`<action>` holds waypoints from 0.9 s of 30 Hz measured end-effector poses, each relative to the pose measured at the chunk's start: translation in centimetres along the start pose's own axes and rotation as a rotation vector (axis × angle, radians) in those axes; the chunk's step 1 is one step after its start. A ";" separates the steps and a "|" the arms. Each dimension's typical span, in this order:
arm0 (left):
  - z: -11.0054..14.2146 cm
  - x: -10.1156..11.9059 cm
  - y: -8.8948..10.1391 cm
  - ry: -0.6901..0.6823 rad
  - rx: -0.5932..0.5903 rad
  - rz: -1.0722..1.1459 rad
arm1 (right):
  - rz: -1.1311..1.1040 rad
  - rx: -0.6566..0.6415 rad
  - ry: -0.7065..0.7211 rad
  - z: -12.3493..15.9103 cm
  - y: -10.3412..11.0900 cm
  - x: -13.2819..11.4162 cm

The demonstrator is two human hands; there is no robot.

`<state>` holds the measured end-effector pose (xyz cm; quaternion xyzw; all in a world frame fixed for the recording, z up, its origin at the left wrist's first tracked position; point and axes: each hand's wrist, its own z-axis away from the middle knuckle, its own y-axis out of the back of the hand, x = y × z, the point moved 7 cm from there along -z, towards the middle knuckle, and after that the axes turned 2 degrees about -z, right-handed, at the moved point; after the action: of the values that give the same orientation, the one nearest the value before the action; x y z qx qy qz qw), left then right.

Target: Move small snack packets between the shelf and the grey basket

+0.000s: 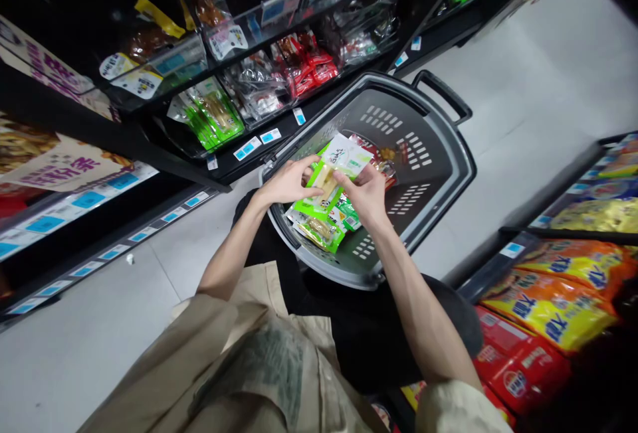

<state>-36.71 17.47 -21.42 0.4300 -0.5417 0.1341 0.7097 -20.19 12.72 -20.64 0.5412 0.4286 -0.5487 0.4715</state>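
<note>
Green-and-white packet (326, 187) in pinch of left hand (285, 184) and right hand (369, 198), apparently over basket (442, 147)

Two hands (290, 182); one held packet (327, 181); one basket (445, 129); two orange-yellow bags (548, 313).

Shop, from the price tags (248, 148)

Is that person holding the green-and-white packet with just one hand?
No, the left hand and the right hand both hold the green-and-white packet, above the grey basket.
</note>
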 end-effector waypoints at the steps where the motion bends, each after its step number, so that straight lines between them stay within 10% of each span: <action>1: 0.1 0.1 0.1 -0.002 0.011 -0.004 | -0.006 -0.022 -0.014 0.0 -0.1 -0.1; 9: 0.8 0.7 0.6 0.002 0.131 0.015 | -0.021 -0.266 -0.159 0.3 -1.5 0.5; 27: 0.5 -0.3 0.3 0.032 0.123 0.138 | 0.023 -0.225 -0.107 0.1 -1.5 0.6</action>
<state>-37.36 17.34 -21.51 0.4321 -0.5495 0.2227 0.6796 -21.63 12.88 -21.32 0.4595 0.4557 -0.5197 0.5577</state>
